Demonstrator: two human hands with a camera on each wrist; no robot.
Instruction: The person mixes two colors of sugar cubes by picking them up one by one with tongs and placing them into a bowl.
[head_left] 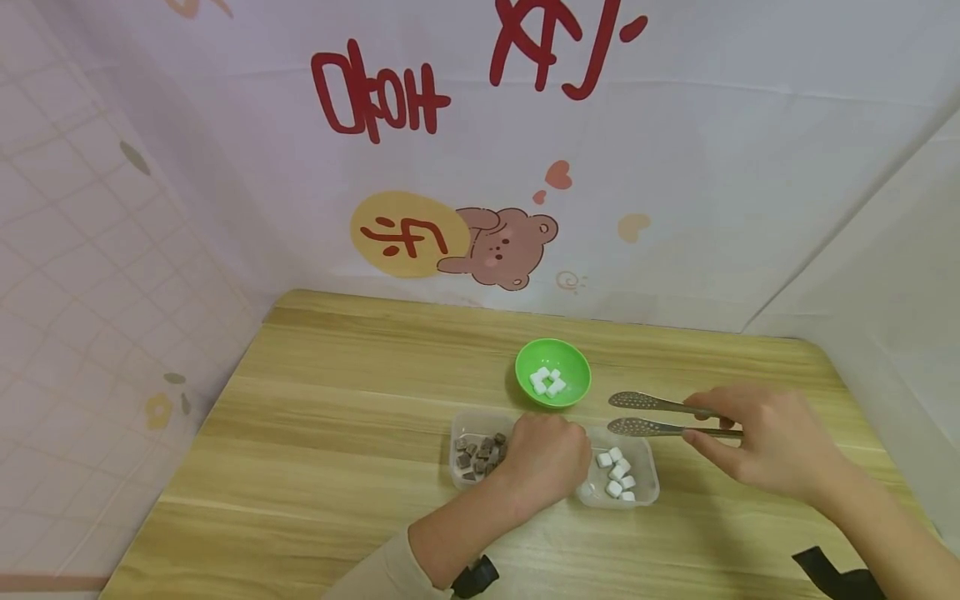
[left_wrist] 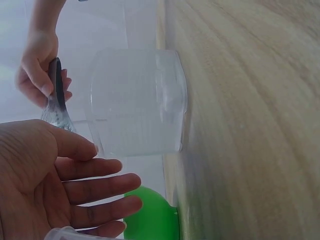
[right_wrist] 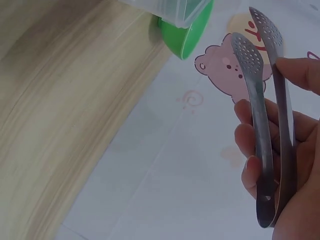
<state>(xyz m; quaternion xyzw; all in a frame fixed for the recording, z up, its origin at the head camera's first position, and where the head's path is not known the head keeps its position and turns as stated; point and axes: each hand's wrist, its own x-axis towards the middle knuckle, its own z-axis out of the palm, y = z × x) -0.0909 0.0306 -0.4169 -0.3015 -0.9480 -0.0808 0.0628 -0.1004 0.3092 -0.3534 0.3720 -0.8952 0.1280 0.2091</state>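
"What colour's the bowl showing?"
"Green, while cubes inside it are showing white."
"What's gleaming right of the bowl?"
"Silver tongs, hole-dotted; the table beneath the bowl is showing yellowish grain."

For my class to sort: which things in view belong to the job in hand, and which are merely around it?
Likely in the job:
- metal tongs, in the right hand
- green bowl, with white cubes inside
- clear tub of white cubes

Probably just around:
- printed backdrop

Unclear: grey-brown cubes, in the other tub
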